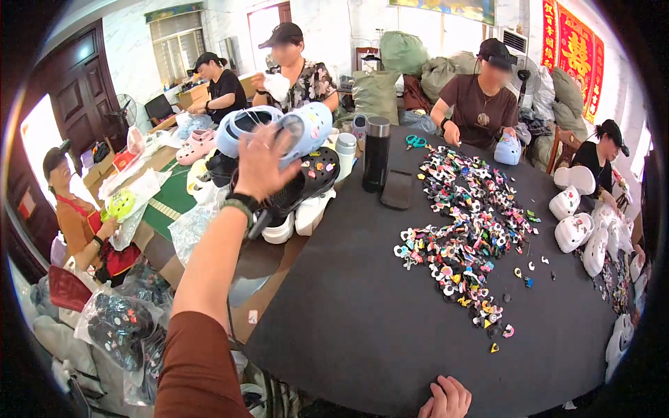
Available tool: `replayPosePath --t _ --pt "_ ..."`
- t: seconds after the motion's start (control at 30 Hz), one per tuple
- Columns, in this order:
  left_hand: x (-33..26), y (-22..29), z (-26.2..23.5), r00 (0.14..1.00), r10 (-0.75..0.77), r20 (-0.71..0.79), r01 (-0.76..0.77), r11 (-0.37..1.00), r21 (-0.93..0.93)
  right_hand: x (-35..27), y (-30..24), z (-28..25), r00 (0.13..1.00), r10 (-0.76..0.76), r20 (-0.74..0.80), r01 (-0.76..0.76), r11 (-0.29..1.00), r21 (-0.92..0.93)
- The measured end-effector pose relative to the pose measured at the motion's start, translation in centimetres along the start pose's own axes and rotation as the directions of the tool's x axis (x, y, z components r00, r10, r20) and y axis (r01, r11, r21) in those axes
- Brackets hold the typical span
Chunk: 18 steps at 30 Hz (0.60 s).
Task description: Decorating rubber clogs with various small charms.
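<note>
My left hand (263, 164) reaches up to the pile of clogs at the left edge of the black table (334, 306). Its fingers are spread, back toward me, against a pair of light blue clogs (310, 132) on top; whether it touches them I cannot tell. Below them sit black clogs (320, 167) with charms and white clogs (313, 212). My right hand (447, 398) rests at the table's near edge, loosely bent fingers showing, nothing visible in them. Its lower part is cut off by the frame. A large heap of small colourful shoe charms (467, 230) covers the table's middle right.
A black flask (376, 153), a dark phone (397, 189) and teal scissors (416, 142) stand or lie beyond the heap. White clogs (575, 231) line the right edge. Several people work around; one across the table has a blue clog (507, 149). Bagged shoes (122, 324) lie lower left.
</note>
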<state>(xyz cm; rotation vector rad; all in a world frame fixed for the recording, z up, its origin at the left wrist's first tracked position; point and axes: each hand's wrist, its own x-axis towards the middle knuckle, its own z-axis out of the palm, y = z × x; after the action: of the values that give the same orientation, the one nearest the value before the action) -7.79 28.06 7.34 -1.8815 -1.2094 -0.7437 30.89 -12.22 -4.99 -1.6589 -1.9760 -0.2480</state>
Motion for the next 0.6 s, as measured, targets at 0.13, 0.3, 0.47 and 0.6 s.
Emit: replayPosePath --t 0.13,0.3,0.47,0.6 --pt "-4.6 -0.9 2.4 0.963 0.175 0.204 -0.212 0.961 0.177 0.2 -0.2 0.3 1.000 -0.017 0.006 0.017 1.000 0.015" --pt "-1.7 -2.9 4.5 0.983 -0.031 0.182 -0.048 0.910 0.411 0.1 0.0 0.4 1.000 -0.024 0.019 0.024 1.000 0.006" --pt "4.2 -3.8 6.8 0.920 -0.276 0.279 0.151 0.905 0.398 0.0 0.0 0.5 1.000 -0.014 0.000 0.013 1.000 0.016" --pt "4.4 -3.4 8.3 0.909 -0.315 0.274 0.170 0.878 0.447 0.2 0.0 0.3 1.000 -0.021 -0.005 0.021 0.999 0.026"
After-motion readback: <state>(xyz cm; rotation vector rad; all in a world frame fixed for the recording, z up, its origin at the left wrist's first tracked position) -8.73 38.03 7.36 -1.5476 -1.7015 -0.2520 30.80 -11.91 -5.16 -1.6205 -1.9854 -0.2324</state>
